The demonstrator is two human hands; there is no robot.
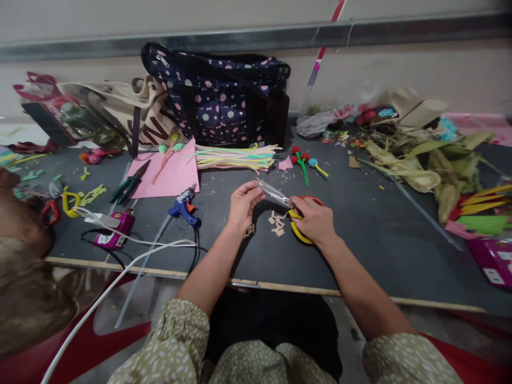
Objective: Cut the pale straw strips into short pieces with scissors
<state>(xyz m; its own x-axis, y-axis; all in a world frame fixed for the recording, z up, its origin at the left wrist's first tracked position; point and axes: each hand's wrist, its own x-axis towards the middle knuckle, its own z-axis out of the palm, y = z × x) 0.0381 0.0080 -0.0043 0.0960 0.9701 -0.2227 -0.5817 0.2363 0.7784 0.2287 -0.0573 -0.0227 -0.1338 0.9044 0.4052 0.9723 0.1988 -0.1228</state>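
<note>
My right hand (pixel 316 217) is closed round a pair of scissors (pixel 274 193) with yellow and red handles. Their metal blades point left and seem nearly closed. At the blade tips, the fingers of my left hand (pixel 245 205) are pinched together; whatever lies between them is too small to make out. Below the blades, several short tan pieces (pixel 277 224) lie in a loose heap on the dark table (pixel 360 245). A few more tan pieces (pixel 249 230) lie beside my left wrist, partly hidden by it.
A blue glue gun (pixel 184 209) with its cord lies left of my hands, near pliers (pixel 130 184) and a pink sheet (pixel 176 178). Pipe cleaners (pixel 236 158) and a dotted bag (pixel 224 101) are behind. Dried husks (pixel 416 165) lie right. Another person's arm (pixel 20 218) is at left.
</note>
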